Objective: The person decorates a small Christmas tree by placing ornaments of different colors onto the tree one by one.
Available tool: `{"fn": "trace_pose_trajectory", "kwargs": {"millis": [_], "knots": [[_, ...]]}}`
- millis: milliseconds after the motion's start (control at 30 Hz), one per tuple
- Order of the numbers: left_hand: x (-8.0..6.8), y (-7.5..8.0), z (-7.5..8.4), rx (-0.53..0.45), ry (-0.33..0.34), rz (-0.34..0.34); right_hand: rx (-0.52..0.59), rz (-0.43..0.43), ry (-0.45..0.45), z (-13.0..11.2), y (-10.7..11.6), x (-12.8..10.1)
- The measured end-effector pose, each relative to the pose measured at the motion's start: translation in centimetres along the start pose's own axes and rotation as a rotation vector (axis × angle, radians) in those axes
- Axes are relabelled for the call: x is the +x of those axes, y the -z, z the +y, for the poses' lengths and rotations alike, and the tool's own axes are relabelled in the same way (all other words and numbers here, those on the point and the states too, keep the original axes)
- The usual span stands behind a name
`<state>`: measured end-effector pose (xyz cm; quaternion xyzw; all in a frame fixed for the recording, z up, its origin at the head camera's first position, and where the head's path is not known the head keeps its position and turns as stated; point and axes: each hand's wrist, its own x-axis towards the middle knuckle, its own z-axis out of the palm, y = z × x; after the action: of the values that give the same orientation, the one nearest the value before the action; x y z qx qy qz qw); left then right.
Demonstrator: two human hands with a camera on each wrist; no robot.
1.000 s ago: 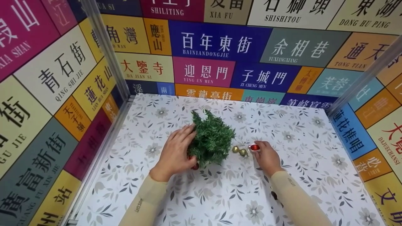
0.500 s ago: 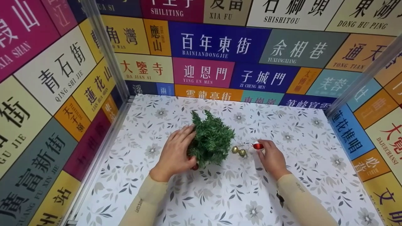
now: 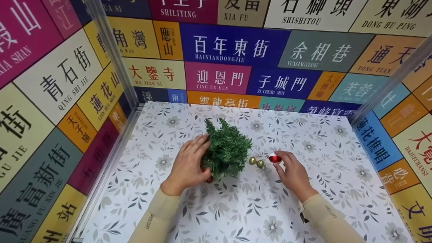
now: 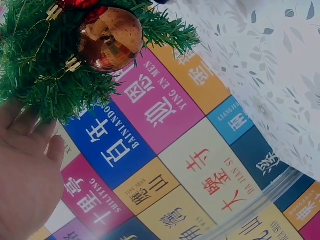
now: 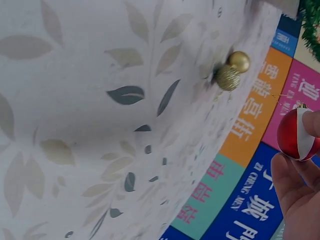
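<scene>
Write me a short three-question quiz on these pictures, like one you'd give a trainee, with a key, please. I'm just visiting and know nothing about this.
1. True or false: the right hand is holding nothing.
2. Multiple choice: how many gold baubles lie between the artificial Christmas tree and the right hand?
A) One
B) Two
C) Five
3. Fill in the blank: the ____ hand touches the tree's branches.

Key:
1. False; it pinches a red-and-white bauble.
2. B.
3. Left; the left hand is at the tree's side.
</scene>
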<state>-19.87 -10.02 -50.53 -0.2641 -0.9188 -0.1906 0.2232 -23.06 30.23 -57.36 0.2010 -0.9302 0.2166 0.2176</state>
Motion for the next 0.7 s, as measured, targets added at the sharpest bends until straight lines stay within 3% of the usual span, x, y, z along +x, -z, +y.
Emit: {"fn": "trace_pose_trajectory", "kwargs": {"millis": [333,700], "knots": [[0.0,0.0,0.1,0.006,-0.010,0.024,0.051,0.037,0.191,-3.2,1.0,-0.7],[0.1,0.1,0.2,0.005,-0.012,0.038,0.133,0.072,0.284,-5.9,1.7,-0.3]]}}
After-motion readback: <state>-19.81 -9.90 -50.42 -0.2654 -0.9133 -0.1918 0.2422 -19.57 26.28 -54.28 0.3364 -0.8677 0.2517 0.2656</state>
